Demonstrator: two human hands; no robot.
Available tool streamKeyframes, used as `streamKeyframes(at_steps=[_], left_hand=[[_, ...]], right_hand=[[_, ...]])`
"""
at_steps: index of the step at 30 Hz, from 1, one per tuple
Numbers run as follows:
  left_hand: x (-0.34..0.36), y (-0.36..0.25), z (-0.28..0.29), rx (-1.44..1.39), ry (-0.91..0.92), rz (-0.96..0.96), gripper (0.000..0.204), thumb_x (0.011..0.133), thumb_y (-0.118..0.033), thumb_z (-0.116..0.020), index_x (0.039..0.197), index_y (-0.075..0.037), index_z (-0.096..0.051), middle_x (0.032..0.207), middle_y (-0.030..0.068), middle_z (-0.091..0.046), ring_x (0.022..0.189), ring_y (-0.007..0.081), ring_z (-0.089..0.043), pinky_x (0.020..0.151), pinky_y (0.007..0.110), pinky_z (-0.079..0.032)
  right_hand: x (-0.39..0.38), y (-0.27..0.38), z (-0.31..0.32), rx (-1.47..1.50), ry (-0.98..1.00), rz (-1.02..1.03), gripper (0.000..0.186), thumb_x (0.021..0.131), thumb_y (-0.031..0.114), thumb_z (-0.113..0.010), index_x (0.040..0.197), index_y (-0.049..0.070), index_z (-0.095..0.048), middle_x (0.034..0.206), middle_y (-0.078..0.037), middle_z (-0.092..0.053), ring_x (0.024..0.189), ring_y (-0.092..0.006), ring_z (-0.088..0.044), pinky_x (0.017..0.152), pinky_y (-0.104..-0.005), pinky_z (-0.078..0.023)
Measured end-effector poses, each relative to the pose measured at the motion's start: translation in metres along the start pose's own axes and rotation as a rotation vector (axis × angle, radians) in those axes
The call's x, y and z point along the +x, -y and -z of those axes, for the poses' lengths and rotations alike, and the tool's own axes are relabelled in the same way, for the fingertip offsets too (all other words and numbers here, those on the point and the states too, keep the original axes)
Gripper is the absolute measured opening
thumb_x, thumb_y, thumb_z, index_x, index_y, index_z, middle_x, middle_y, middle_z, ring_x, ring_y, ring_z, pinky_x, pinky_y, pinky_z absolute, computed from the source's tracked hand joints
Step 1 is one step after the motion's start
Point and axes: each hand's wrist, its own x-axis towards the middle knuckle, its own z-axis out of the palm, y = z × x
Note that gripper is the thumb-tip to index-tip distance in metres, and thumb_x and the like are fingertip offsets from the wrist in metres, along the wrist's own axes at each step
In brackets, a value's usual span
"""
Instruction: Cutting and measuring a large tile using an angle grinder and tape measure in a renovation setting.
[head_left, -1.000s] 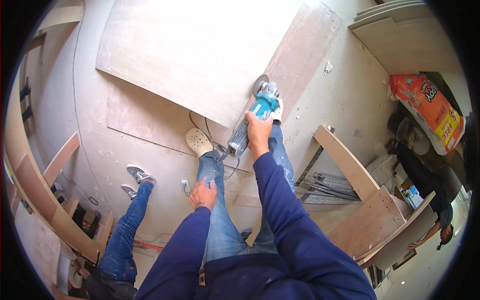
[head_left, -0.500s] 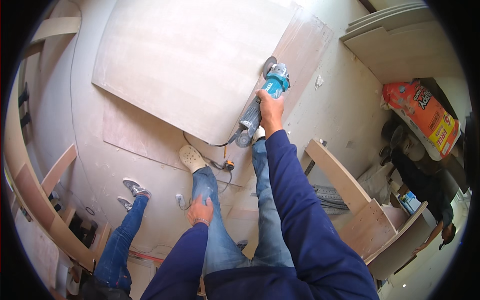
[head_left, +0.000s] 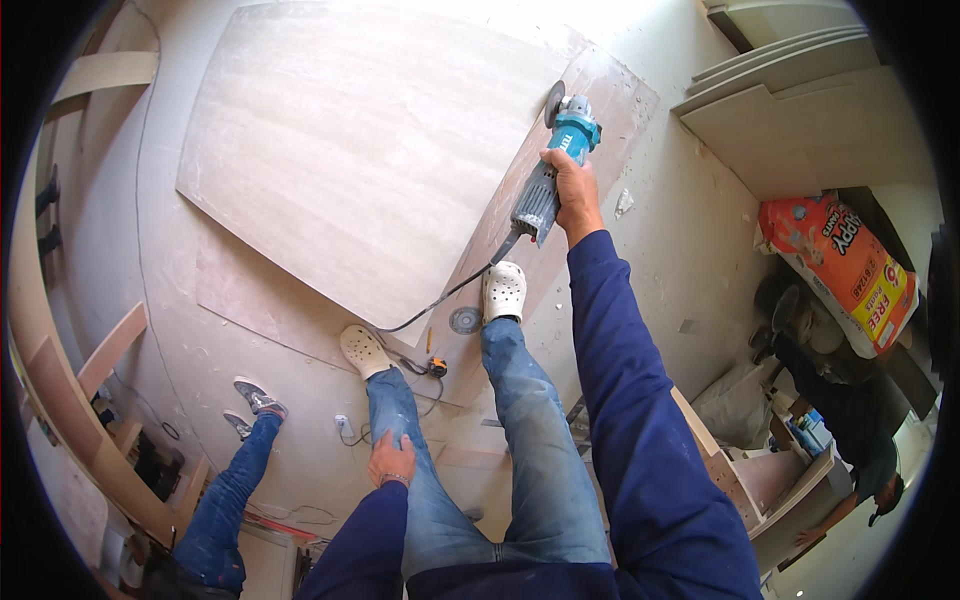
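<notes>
At the lower left of my view I have one co-worker's jeans (head_left: 226, 495) and two grey shoes (head_left: 262, 398). One large pale panel (head_left: 360, 150) fills the upper left and centre, lying over one pinkish board (head_left: 622, 98). Below it, my left hand (head_left: 391, 459) rests on the left thigh (head_left: 428, 495), loosely spread, thumb apart from the fingers. Two white clogs (head_left: 504, 291) stand near the middle, one on either side of one thin yellow stick (head_left: 429, 341), one orange-and-black tool (head_left: 437, 367) and one loose grey disc (head_left: 465, 320). Right of centre, in the upper half, I hold one angle grinder (head_left: 573, 136): its long axis leans slightly right of upright, head toward the top, black cord (head_left: 447, 297) trailing from its lower end. Its cutting disc (head_left: 555, 104) sits on the head's left side, by the panel's right edge; I cannot tell whether they touch. My right hand (head_left: 576, 192) wraps firmly round its grey body. At the far right I count one orange pack (head_left: 838, 262) and one other person (head_left: 850, 410).
</notes>
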Motion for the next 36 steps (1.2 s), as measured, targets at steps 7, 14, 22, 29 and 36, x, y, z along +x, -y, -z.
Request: streamKeyframes(at_steps=[7,14,22,29,36], left_hand=[[-0.004,-0.008,-0.014,-0.003,-0.032,0.019,0.050,0.090,-0.042,-0.059,0.129,-0.011,-0.063,0.126,0.0149,-0.064,0.114,0.0338,-0.061,0.097,0.043,-0.048],[-0.007,-0.006,-0.021,-0.016,-0.037,0.007,0.050,0.089,-0.043,-0.058,0.128,-0.012,-0.063,0.124,0.0154,-0.064,0.113,0.0351,-0.061,0.095,0.045,-0.048],[-0.006,0.009,-0.019,-0.052,-0.026,-0.009,0.050,0.089,-0.044,-0.058,0.128,-0.012,-0.062,0.121,0.0159,-0.065,0.111,0.0351,-0.062,0.094,0.045,-0.049],[-0.003,0.030,-0.022,-0.084,-0.045,-0.017,0.048,0.090,-0.043,-0.058,0.127,-0.013,-0.063,0.123,0.0135,-0.064,0.113,0.0336,-0.061,0.095,0.044,-0.048],[-0.004,0.051,-0.008,-0.113,-0.031,-0.041,0.048,0.091,-0.043,-0.056,0.127,-0.012,-0.063,0.124,0.0135,-0.064,0.114,0.0328,-0.060,0.095,0.044,-0.049]], right_hand=[[0.032,0.019,0.003,-0.079,0.015,0.061,0.034,0.076,0.016,-0.071,0.100,0.001,-0.052,0.078,-0.005,-0.054,0.061,-0.0180,-0.057,0.056,-0.0368,-0.053],[0.035,0.022,0.002,-0.062,-0.012,0.071,0.034,0.076,0.016,-0.072,0.099,0.001,-0.052,0.079,-0.006,-0.054,0.060,-0.0187,-0.058,0.055,-0.0368,-0.053],[-0.034,-0.031,-0.001,-0.038,0.057,-0.008,0.027,0.079,0.014,-0.069,0.097,0.003,-0.052,0.075,-0.004,-0.054,0.057,-0.0172,-0.058,0.054,-0.0352,-0.053],[-0.131,-0.104,-0.017,0.045,-0.027,-0.122,0.027,0.077,0.015,-0.071,0.095,0.004,-0.055,0.078,-0.004,-0.057,0.061,-0.0153,-0.057,0.056,-0.0325,-0.048],[-0.211,-0.168,-0.017,0.058,-0.016,-0.204,0.026,0.078,0.012,-0.070,0.097,0.004,-0.054,0.078,-0.003,-0.057,0.061,-0.0148,-0.056,0.056,-0.0326,-0.049]])
